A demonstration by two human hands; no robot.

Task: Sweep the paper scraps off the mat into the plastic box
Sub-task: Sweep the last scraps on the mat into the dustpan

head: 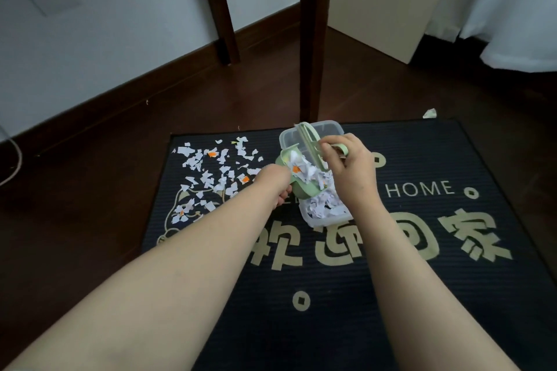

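A clear plastic box (313, 221) stands on the dark mat (331, 295), part filled with white paper scraps. My left hand (272, 182) grips a pale green dustpan (303, 190) tilted over the box, with scraps (301, 170) sliding from it. My right hand (351, 170) holds a pale green hand brush (310, 144) against the pan's load, above the box. Many more white and orange paper scraps (211, 178) lie scattered over the mat's far left part.
Two dark wooden furniture legs (312, 39) stand just beyond the mat on the brown wood floor. A stray scrap (430, 113) lies off the mat at the far right. A white wall with dark skirting runs along the left; a cord (15, 166) lies at the left edge.
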